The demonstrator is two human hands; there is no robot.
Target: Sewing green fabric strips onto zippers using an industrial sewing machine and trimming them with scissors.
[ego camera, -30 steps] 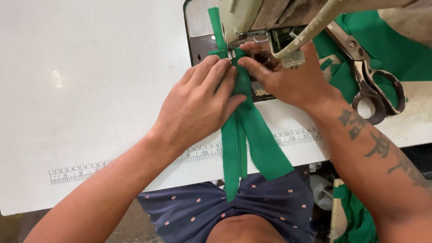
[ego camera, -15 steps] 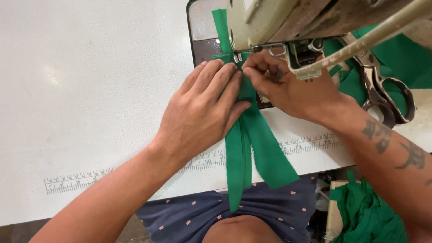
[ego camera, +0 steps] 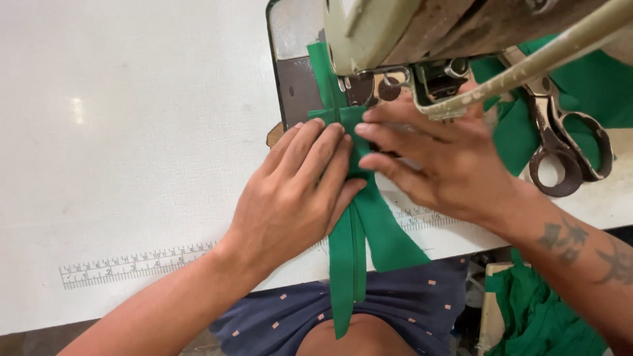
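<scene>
The left hand lies flat, palm down, on a folded green fabric strip, its fingers held together and pressing the cloth onto the white bench just short of the sewing machine's needle area; its grip is a flat press, closed around nothing. The right hand comes in from the right edge, fingers spread and extended, fingertips resting on the same strip right beside the left hand's fingertips; it too presses down and does not pinch. The strip runs from under the sewing machine head at the far edge of the bench, across the dark metal bed plate, under both hands, and hangs over the near edge onto the person's lap, where dark blue shorts with small dots show. A printed ruler scale runs along the near edge of the bench. Large metal scissors lie at the right edge, partly on more green cloth. Another heap of green fabric sits below the bench at the lower right.
</scene>
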